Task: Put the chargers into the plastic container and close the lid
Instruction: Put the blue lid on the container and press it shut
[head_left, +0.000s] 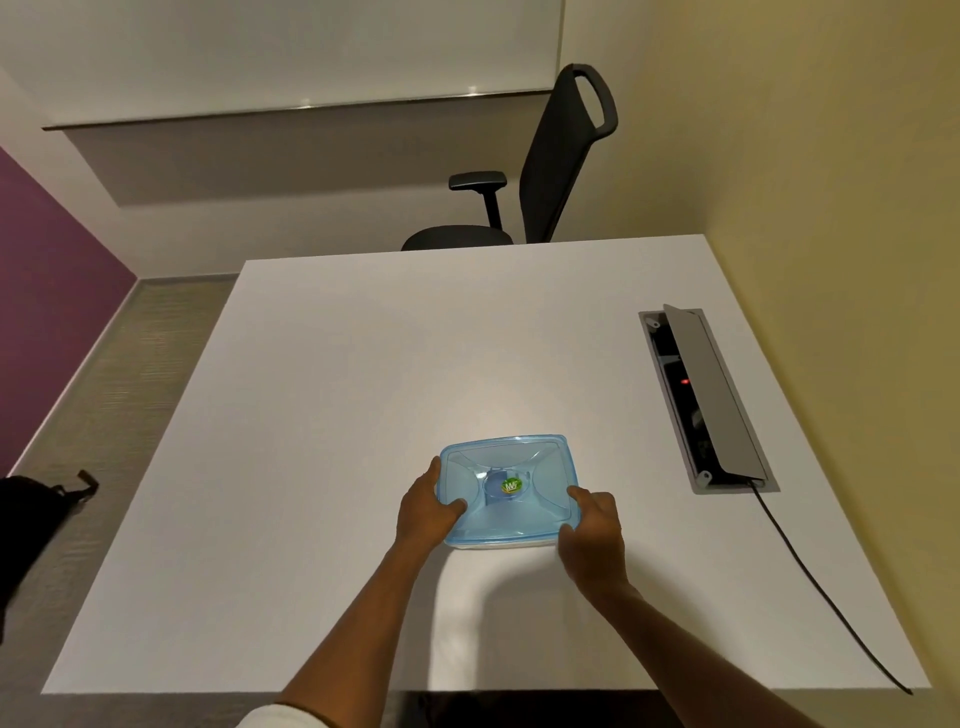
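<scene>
Two bare forearms coming up from the bottom edge, angled in toward each other. Left hand (423, 512) clamped on the near-left corner of the plastic container (506, 543), thumb lying on top of the lid (519, 467), fingers wrapped down the left side. Right hand (592, 540) on the near-right corner, fingers curled together over the lid edge, thumb not really visible.

One container, one translucent blue lid, sitting on it and looking seated all round. Roughly square, so no real long axis; edges rotated a touch against the table edge. One round green sticker (510, 486) dead centre of the lid. Can't make out any chargers through the plastic.

All that on the near-middle of the white table (363, 389). Further right, one cable box (701, 400) set into the tabletop, flap tipped up, one black cable (810, 577) running from it off the near-right corner. Beyond the far edge, one black office chair (556, 171).
</scene>
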